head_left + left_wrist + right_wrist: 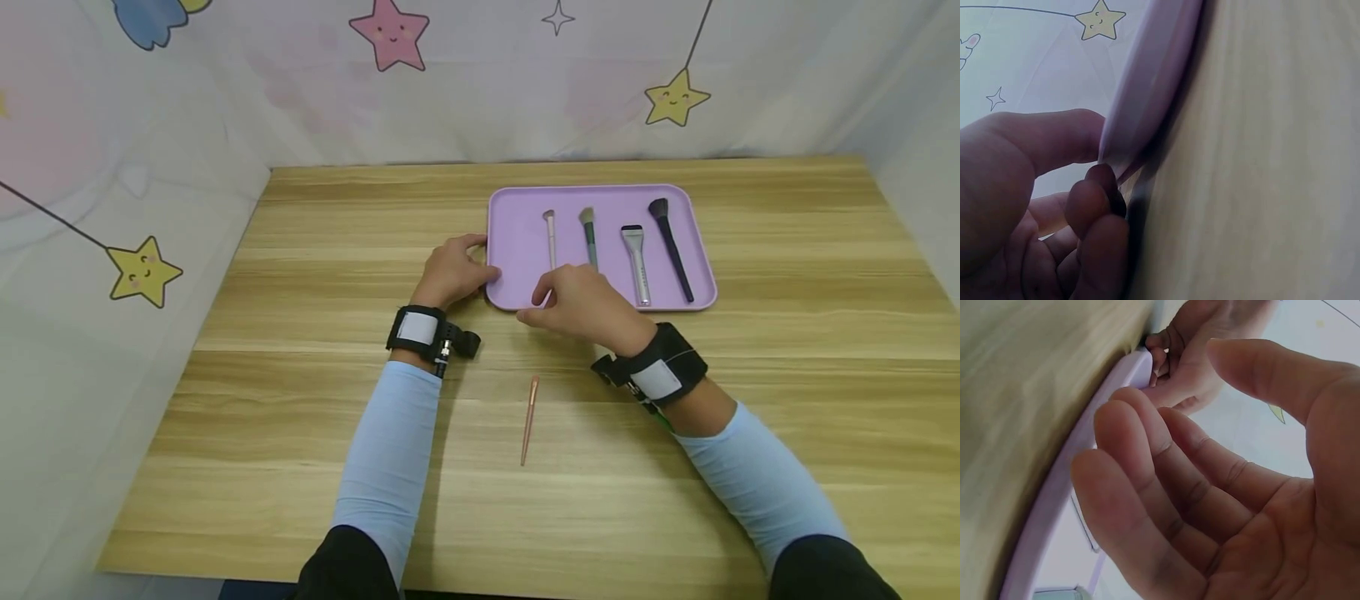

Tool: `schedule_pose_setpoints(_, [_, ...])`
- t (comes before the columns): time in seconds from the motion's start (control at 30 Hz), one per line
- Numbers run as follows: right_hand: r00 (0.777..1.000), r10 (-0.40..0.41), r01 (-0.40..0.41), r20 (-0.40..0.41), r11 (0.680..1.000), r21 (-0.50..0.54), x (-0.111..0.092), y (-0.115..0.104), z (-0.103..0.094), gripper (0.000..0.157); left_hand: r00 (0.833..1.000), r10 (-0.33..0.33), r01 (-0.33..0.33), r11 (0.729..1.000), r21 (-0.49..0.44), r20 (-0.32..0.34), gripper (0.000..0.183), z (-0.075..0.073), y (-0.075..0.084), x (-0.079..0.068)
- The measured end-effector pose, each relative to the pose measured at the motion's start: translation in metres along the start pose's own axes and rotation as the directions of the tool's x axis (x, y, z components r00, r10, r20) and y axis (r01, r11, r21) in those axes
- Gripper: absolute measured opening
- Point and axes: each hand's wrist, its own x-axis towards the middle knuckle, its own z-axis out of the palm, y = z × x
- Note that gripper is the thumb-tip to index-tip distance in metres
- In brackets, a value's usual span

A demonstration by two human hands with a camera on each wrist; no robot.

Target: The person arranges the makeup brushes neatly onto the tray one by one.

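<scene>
A lilac tray (517,229) lies at the back of the table with several makeup brushes on it. My left hand (452,271) pinches the tray's left edge, the thumb on the rim and fingers curled at its underside. Over the front edge hovers my right hand (588,307), thumb and fingers apart and holding nothing. It covers the lower ends of a slim pale brush (551,233) and a green-handled brush (588,229). To its right lie a flat clear-handled brush (637,262) and a black brush (671,250).
A thin rose-gold brush (529,421) lies on the wooden table (300,417), nearer the front than the tray. A white cloth backdrop with cartoon stars (390,33) stands behind the table and along its left side.
</scene>
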Motion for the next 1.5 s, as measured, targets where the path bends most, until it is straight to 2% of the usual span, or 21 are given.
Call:
schedule_pose_setpoints(0.47, [0.998, -0.049, 0.048, 0.045, 0.998, 0.03, -0.008, -0.003, 0.009, 0.032, 1.0, 0.0, 0.0, 1.0, -0.012, -0.004, 0.063, 0.002, -0.002, 0.0])
schedule_pose_setpoints(0.77, [0.997, -0.03, 0.031, 0.069, 0.999, -0.018, -0.014, -0.009, 0.013, 0.031, 1.0, -0.005, 0.005, 1.0, -0.014, 0.007, 0.063, 0.003, -0.001, 0.001])
schedule_pose_setpoints(1.03, [0.993, -0.054, 0.054, 0.101, 0.999, 0.001, -0.022, -0.016, 0.015, 0.026, 1.0, -0.022, 0.022, 0.999, -0.029, 0.005, 0.064, 0.003, -0.001, 0.001])
schedule_pose_setpoints(1.5, [0.989, -0.052, 0.056, 0.14, 0.998, -0.028, -0.029, -0.02, 0.017, 0.028, 0.999, -0.039, 0.039, 0.999, -0.036, 0.018, 0.063, 0.001, 0.001, -0.001])
